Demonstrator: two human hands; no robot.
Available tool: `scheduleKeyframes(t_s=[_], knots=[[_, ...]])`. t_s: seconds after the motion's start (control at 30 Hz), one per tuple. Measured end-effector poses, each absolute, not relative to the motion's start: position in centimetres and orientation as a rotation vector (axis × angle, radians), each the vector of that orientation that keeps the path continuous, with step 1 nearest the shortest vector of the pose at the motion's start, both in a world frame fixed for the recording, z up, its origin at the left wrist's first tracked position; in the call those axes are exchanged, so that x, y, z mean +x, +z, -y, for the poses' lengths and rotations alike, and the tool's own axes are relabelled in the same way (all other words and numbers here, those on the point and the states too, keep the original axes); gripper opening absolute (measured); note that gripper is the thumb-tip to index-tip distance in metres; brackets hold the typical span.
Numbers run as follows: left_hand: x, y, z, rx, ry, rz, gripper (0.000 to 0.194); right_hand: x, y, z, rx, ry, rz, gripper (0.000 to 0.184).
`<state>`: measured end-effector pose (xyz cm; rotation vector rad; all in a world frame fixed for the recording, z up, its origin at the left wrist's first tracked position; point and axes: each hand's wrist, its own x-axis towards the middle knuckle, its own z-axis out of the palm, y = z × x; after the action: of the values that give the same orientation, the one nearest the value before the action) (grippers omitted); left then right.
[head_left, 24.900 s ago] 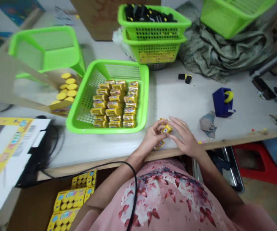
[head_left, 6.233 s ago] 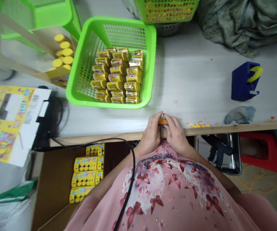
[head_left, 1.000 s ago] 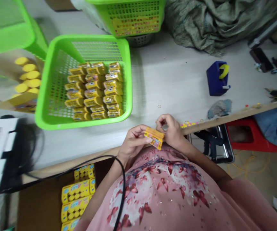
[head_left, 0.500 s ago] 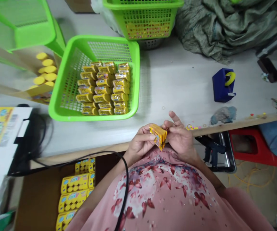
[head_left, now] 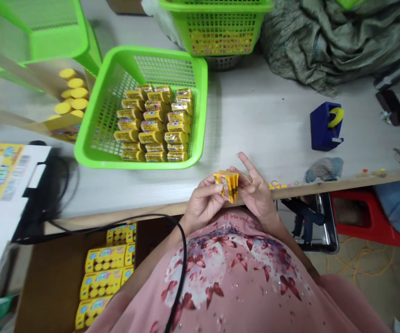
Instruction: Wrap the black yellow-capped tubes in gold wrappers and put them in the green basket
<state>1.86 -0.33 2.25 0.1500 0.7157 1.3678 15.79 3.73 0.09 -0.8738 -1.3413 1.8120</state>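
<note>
My left hand [head_left: 205,200] pinches a small stack of folded yellow printed cards [head_left: 227,185] between thumb and fingers, just above the table's front edge. Close on its right, my right hand [head_left: 258,196] has a thin rubber band [head_left: 246,176] stretched across its fingers, beside the stack. The right index finger points out toward the table, while the other fingers are curled and partly hidden. Beyond the hands stands a green basket [head_left: 205,106] with rows of yellow wrapped tubes [head_left: 153,126] lying in it.
A blue tape dispenser [head_left: 325,127] and a grey cloth [head_left: 325,169] lie to the right. Small yellow and pink bits [head_left: 278,186] line the table edge. A black cable [head_left: 182,259] crosses my front. Below left, an open carton [head_left: 47,282] holds yellow packs.
Both hands have moved slightly away from my body with the card stack. My right index finger has stretched out, and the rubber band is now drawn wider across the right fingers.
</note>
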Motion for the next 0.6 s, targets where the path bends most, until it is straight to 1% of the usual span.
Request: scheduleKeyframes(t_s=[0.07, 0.23, 0.33, 0.43, 0.5, 0.6], knots=[[1.9, 2.5, -0.1, 0.098, 1.418, -0.747, 0.018, 15.7, -0.2, -3.9, -0.86, 1.795, 1.397, 0.099], [2.0, 2.7, -0.8, 0.063, 1.479, -0.815, 0.009, 15.2, -0.8, -4.7, -0.792, 1.754, 1.41, 0.099], [1.8, 2.8, -0.9, 0.097, 1.505, -0.869, 0.013, 15.0, -0.3, -5.0, -0.851, 1.628, 1.482, 0.108], [1.5, 3.4, -0.7, 0.171, 1.555, -0.959, 0.022, 15.0, 0.7, -5.0, -0.914, 1.468, 1.58, 0.117], [1.4, 3.9, -0.5, 0.22, 1.594, -1.01, 0.027, 15.1, 1.2, -5.1, -0.888, 1.44, 1.608, 0.118], [1.6, 4.3, -0.2, 0.272, 1.619, -1.057, 0.03, 15.3, 1.2, -5.4, -0.848, 1.523, 1.585, 0.114]])
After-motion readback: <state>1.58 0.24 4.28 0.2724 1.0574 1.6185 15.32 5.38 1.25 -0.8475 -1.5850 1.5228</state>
